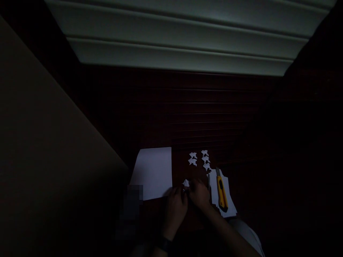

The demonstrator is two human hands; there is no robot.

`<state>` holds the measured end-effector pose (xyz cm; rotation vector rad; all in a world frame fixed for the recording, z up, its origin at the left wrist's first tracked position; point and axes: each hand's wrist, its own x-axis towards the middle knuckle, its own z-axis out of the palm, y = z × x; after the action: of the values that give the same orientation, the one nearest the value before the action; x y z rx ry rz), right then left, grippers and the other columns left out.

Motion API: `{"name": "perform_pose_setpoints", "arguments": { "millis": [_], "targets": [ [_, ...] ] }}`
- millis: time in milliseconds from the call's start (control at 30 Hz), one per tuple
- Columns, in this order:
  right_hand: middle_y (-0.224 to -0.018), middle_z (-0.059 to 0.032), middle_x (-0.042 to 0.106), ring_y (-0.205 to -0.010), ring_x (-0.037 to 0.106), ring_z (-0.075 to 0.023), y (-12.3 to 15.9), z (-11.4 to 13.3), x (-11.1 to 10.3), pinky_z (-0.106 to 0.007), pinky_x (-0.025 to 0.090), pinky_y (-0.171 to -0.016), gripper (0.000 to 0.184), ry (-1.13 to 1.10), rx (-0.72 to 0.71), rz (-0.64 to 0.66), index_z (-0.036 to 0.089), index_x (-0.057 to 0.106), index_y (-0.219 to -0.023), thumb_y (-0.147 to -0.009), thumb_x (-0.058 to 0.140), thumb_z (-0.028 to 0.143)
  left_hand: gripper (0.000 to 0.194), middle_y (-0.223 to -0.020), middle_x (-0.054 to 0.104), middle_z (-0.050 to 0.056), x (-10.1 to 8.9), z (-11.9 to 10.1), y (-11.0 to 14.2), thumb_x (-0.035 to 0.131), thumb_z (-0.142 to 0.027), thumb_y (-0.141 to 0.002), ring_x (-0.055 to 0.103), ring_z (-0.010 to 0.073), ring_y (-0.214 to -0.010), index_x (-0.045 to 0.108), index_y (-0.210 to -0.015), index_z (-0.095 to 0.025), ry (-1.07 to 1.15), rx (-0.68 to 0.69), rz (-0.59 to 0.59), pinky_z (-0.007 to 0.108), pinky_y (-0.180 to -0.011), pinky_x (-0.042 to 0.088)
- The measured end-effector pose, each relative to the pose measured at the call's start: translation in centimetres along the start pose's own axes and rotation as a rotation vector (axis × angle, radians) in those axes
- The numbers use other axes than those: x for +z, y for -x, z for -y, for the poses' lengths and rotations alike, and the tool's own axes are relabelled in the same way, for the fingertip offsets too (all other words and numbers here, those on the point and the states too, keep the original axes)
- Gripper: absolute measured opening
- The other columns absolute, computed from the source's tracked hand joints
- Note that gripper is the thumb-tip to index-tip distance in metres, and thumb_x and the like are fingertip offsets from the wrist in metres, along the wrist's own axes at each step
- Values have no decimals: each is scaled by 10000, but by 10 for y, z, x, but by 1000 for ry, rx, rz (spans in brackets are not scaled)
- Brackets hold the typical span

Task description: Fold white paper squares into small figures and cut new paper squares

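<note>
Between my two hands is a small folded white paper figure [185,183], partly covered by fingers. My right hand [199,193] is closed on its right side with bent fingers. My left hand [177,204], with a dark band at the wrist, has its fingertips drawn together at the figure's lower edge. Beyond them, similar folded paper figures stand in two short columns: a left one [192,159] of two and a right one [205,159] of three. Dim light hides the exact finger contact.
A large white paper sheet [155,171] lies at the left of the dark table. On the right, a yellow utility knife [222,192] with its blade showing rests on a stack of cut paper [230,207]. Dark slatted panelling [182,103] rises behind, below pale slats [174,43].
</note>
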<state>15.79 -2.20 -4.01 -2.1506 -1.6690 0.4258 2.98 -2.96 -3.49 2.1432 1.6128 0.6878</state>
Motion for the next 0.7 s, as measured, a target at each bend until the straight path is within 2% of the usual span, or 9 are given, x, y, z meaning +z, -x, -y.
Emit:
{"name": "perform_pose_setpoints", "arguments": {
  "millis": [100,200,300,400,500,567,633,700],
  "targets": [
    [-953,-47,645,-885,603,-193,-4,-2,-1,-262,432,-759,110,-158,-35,-41,219,627,-862,-776,615,287,320,-1046,674,100,3,6,-8,376,-281,-913,623,200,-961,617,-1083,-156,109,-84,34,330,-863,462],
    [-907,-35,669,-866,614,-196,-8,-8,1,-277,442,-773,89,-377,-63,-42,210,636,-828,-751,624,253,361,-1109,662,112,7,12,-18,420,-359,-891,614,222,-1014,601,-1124,-150,216,-188,59,354,-882,458],
    [-801,-21,680,-744,622,-179,-16,-18,4,-272,457,-692,93,-567,-50,13,193,642,-796,-725,626,250,418,-1162,644,100,10,17,-31,500,-430,-833,595,221,-1066,593,-1144,-166,407,-230,71,347,-905,455],
    [-749,-17,666,-698,610,-165,-30,-28,5,-258,462,-643,115,-704,-73,92,171,627,-757,-662,664,225,415,-1097,676,87,15,20,-45,577,-442,-766,620,217,-1022,637,-1076,-173,608,-251,103,325,-887,477],
    [-736,-4,651,-694,605,-158,-48,-37,0,-247,471,-619,199,-752,-119,155,163,613,-739,-575,719,200,334,-937,720,82,23,21,-60,595,-435,-746,667,220,-884,689,-913,-162,680,-258,149,322,-792,523],
    [-743,-1,650,-698,611,-158,-60,-42,-4,-249,482,-621,256,-754,-126,162,162,617,-763,-540,738,194,324,-878,724,91,31,21,-70,585,-424,-753,687,215,-778,682,-877,-141,694,-292,170,307,-667,549],
    [-794,-15,660,-738,623,-167,-71,-46,-8,-262,493,-648,289,-750,-114,127,164,613,-819,-557,729,201,324,-841,724,103,40,18,-82,569,-403,-771,690,197,-680,663,-885,-115,703,-334,195,277,-561,541],
    [-853,-35,668,-784,630,-177,-78,-50,-11,-285,497,-692,300,-731,-88,63,169,601,-891,-609,695,207,337,-837,721,111,47,14,-95,548,-397,-794,688,176,-649,647,-910,-97,685,-378,202,245,-528,523]
  ]
}}
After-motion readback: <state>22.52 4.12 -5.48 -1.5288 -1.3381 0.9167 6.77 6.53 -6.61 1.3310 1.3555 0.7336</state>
